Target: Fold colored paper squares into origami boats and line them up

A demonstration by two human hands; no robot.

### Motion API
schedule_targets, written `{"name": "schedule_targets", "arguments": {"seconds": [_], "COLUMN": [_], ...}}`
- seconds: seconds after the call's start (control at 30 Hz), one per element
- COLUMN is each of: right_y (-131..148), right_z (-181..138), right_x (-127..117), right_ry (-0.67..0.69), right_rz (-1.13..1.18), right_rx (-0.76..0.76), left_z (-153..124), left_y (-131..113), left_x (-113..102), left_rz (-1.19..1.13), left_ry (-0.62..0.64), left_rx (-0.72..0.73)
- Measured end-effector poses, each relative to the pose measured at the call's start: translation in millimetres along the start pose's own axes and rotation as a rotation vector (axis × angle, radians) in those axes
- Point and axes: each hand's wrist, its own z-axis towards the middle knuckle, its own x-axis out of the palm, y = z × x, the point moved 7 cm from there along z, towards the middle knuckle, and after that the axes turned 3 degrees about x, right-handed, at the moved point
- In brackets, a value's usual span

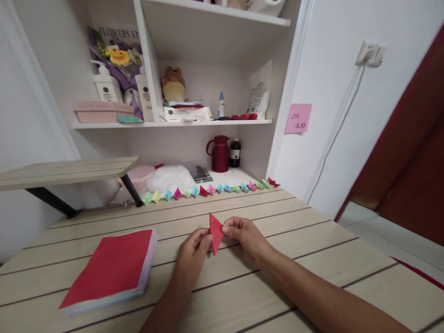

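Note:
A red paper folded into a triangle is held upright just above the wooden table. My left hand pinches its left edge with fingers closed. My right hand pinches its right edge, fingers also closed on the paper. A stack of coloured paper squares with a red sheet on top lies to the left of my left hand.
A row of several small folded paper shapes in many colours lines the table's far edge. Behind stand a dark red jug, a dark bottle and shelves with boxes and bottles. A raised wooden shelf sits at the left.

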Motion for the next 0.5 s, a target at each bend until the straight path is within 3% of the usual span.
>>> {"name": "schedule_targets", "arguments": {"seconds": [0.17,0.33,0.5], "right_y": [-2,-1,-9], "right_z": [-7,-8,-8], "right_x": [11,13,8], "right_ry": [0.029,0.048,0.027], "right_rz": [0.035,0.174,0.152], "right_rx": [-0.022,0.001,0.099], "left_z": [1,2,0], "left_y": [4,0,1], "left_x": [-10,-3,6], "left_rz": [0.087,0.091,0.047], "left_ry": [-0.174,-0.125,-0.082], "left_rx": [-0.025,-0.015,-0.031]}}
